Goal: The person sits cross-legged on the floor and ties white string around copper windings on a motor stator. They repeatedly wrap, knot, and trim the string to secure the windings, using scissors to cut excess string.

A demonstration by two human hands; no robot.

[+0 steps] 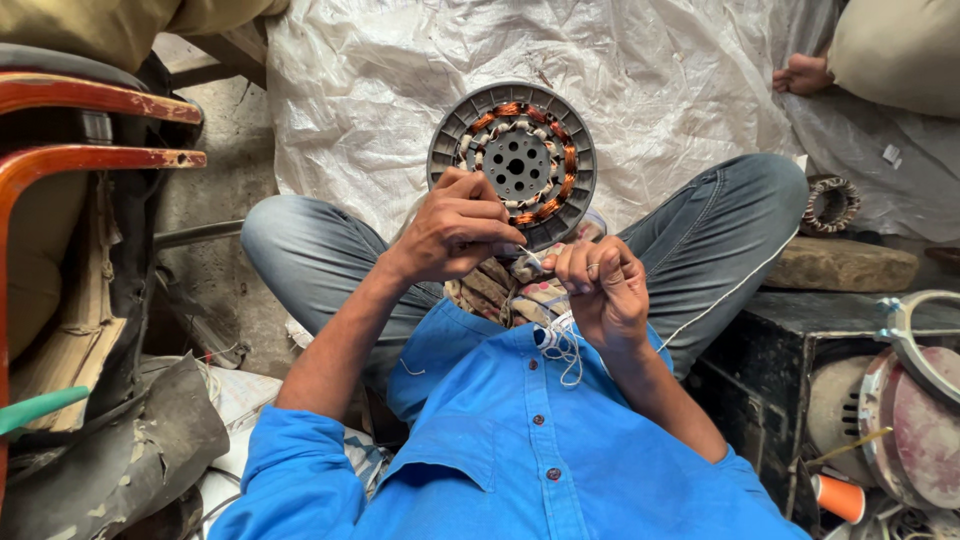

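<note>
Person sits cross-legged, jeans and blue shirt, seen from above. Stator — round, grey slotted rim, copper windings, holed hub — stands on edge on the lap, leaning on a patterned cloth, in front of a white sheet. Left hand grips the stator's lower left rim, fingers curled and pressed together over the edge, thumb toward the right hand. Right hand sits just below and right of the stator, near the left hand, fingers curled in, pinching a thin white thread; a loose tangle of it hangs down over the shirt. Thread end near the fingertips too small to make out.

Around: second wound coil on a stone slab at right, black box with motor parts, orange cone bottom right. Red chair frame at left. Another person's foot top right.
</note>
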